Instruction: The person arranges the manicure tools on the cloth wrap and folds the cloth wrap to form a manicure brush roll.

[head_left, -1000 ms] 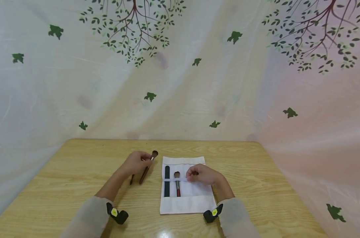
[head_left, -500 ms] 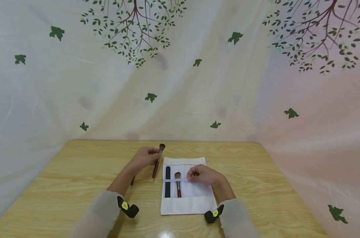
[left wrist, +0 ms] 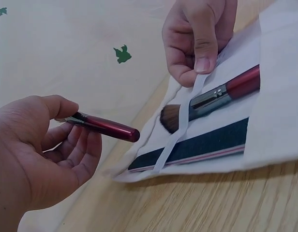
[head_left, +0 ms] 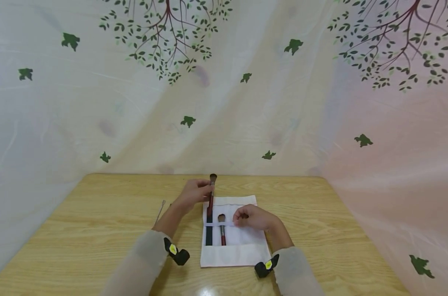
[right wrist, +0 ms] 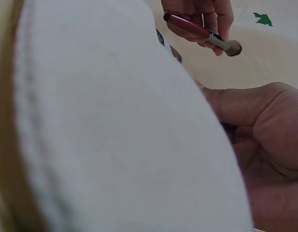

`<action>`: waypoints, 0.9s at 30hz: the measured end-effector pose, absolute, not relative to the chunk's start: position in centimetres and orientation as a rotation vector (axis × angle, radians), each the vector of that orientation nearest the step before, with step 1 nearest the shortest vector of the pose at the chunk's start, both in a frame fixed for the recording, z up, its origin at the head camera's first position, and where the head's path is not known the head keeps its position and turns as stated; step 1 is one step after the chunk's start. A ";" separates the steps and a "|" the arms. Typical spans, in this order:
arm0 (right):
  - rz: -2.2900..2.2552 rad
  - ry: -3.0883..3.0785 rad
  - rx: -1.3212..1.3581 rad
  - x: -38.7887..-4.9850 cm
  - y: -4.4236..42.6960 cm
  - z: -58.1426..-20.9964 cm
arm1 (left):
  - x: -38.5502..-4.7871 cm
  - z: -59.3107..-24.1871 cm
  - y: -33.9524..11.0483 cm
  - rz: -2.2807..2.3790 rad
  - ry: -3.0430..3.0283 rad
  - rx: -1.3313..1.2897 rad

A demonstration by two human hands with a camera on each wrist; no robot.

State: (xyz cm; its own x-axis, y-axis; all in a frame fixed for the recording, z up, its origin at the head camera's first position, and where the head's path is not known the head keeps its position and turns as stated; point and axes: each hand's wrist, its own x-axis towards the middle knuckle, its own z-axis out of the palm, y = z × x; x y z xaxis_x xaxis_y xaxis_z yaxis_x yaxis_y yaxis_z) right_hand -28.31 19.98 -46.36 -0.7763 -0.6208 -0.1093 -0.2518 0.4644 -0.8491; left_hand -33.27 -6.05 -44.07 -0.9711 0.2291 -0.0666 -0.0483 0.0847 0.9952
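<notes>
Leaf-print backdrop (head_left: 153, 102) behind the counter (head_left: 98, 234); L hand (left wrist: 45, 145) pinches a red-handled brush (left wrist: 110, 129) nr its head, butt end free, prob. for aim; R hand (left wrist: 204, 38) pinches the elastic strap (left wrist: 183, 117) over the pouch (head_left: 233, 255), prob. for slack; second brush (left wrist: 243, 83), black file (left wrist: 202, 145) strapped just L of it.
</notes>
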 end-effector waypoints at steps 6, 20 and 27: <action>-1.245 2.305 -0.752 -28.3 20.1 -46.3 | -33.2 -44.2 -4.3 2.002 2.133 0.197; -1.274 2.275 -0.767 -28.0 20.1 -46.0 | -32.9 -45.2 -1.3 2.039 2.090 0.219; -1.278 2.282 -0.772 -28.0 20.1 -46.1 | -32.8 -45.6 -0.7 1.998 2.091 0.186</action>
